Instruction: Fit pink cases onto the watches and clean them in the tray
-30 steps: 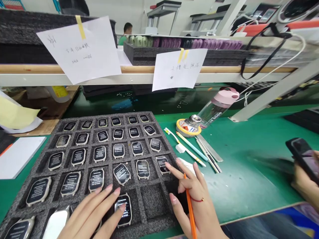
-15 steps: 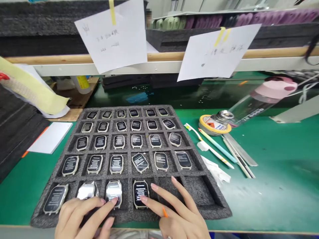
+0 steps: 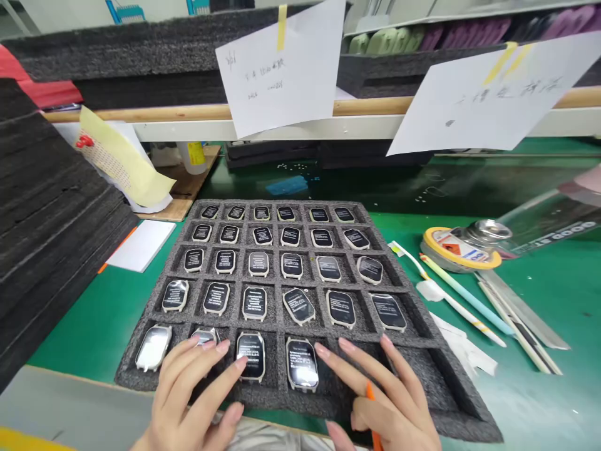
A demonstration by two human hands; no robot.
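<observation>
A dark foam tray (image 3: pixel 277 401) holds rows of square watch faces with lit text screens. My left hand (image 3: pixel 197 388) rests over its front row with fingers spread, a fingertip touching the edge of one watch (image 3: pixel 251 357) and the others over the watch (image 3: pixel 205 337) to its left. My right hand (image 3: pixel 385 401) has its long fingers spread over the front right compartments, the index fingertip at the right edge of another watch (image 3: pixel 302 364). A thin orange tool (image 3: pixel 374 416) is held between its thumb and curled fingers.
Black foam stacks (image 3: pixel 56 225) stand at the left, beside a white pad (image 3: pixel 142 245). Right of the tray lie a toothbrush (image 3: pixel 460 304), white tissue (image 3: pixel 462 344), metal strips (image 3: pixel 526 313), a tape roll (image 3: pixel 460 249) and a clear bottle (image 3: pixel 549 213). Paper sheets (image 3: pixel 284 69) hang from the shelf.
The view has turned left, so the tray appears farther right. My right index fingertip has moved off the screen to the watch's edge. That screen's text has changed.
</observation>
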